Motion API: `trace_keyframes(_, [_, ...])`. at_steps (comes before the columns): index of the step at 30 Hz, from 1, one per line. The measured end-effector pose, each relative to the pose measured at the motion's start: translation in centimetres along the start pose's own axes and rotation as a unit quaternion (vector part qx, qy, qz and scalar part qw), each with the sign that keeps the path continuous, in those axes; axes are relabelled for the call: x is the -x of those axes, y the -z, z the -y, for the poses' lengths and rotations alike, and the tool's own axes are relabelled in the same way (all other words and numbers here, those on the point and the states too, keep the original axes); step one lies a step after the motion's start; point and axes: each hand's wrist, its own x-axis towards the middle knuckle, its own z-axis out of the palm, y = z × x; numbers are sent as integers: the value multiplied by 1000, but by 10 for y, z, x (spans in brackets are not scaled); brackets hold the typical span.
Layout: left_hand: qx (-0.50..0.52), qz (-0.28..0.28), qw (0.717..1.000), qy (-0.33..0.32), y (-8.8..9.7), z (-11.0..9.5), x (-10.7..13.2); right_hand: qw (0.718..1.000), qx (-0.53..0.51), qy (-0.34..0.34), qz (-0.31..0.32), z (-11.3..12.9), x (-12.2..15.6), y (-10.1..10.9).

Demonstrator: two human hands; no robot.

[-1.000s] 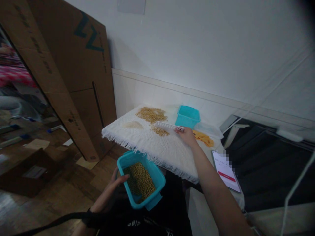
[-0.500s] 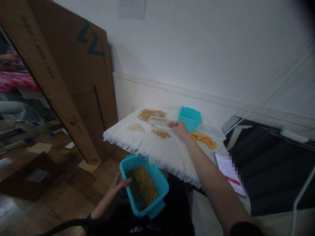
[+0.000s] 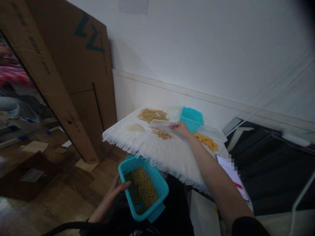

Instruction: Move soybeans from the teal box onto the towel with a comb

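Two hands working, one item each.

Left hand (image 3: 116, 192): fingers (image 3: 123, 186) closing on the near-left wall of a teal tub (image 3: 161, 186), thumb hooking over the rim. The tub is carrying beans (image 3: 142, 187) and hanging mouth-up just below the near fringe of the towel (image 3: 159, 149), seemingly placed to catch whatever is coming off that edge.

Right hand (image 3: 183, 128): reaching far, fingers pinching shut on the right end of a white scraper (image 3: 162, 123). Its long edge is lying across the towel between the far heap (image 3: 152, 115) and the small heap (image 3: 161, 134), probably for raking.

Spare tub (image 3: 191, 118): standing far right, just beside that hand.
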Motion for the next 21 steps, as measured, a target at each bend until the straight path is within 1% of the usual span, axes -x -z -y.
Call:
trace_keyframes(3, [-3,5,1000,7,1,0,1,1000,2,3,3,2,8,4])
trace_keyframes(8, [3,33,999,0,2,3,1,1000,7,11,-5,2,32,5])
trace_keyframes(10, [3,37,999,-5,0,5,2,1000,12,12,-15,3,40,4])
trace_keyframes(13, [-2,25,1000,-7,-5,5,4,999,23,9,-46,8,48,8])
trace_keyframes(17, [-15,7,1000,-9,-10,6,7,994,27,3,-108,18,66,28])
trace_keyframes(21, [-25,21,999,-15,-15,9,7,987,54,-4,-151,17,96,49])
